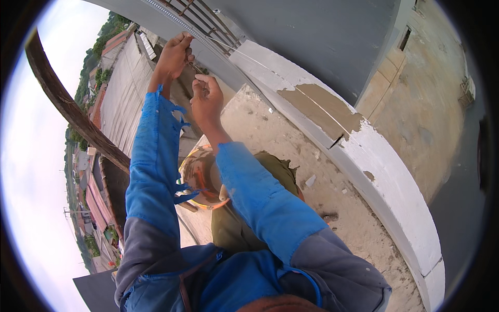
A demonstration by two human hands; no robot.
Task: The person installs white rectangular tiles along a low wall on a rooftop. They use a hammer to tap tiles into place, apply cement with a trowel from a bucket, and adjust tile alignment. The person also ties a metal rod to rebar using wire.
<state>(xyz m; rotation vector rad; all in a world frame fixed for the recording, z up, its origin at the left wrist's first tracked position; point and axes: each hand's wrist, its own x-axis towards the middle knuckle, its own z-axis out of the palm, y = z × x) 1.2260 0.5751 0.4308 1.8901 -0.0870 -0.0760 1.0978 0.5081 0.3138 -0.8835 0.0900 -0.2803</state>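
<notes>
My left hand [175, 56] is raised at the far end of a low white block wall [397, 169], its fingers pinched on a thin white string [266, 67]. From there the string runs taut along the wall's top and over a patch of grey-brown mortar [318, 105]. Just below and to the right, my right hand [208, 100] is closed, thumb and forefinger together. A thin dark strand seems to stretch between the two hands; what the right fingers hold is too small to make out.
Below my forearms stands a bucket [227, 204] with an orange rim, a rounded tool handle [223, 193] at its edge. Metal bars [210, 23] rise beyond the wall. A curved wooden pole [70, 106] crosses the left side, with rooftops [122, 78] far below. Rough concrete [254, 122] lies beside the wall.
</notes>
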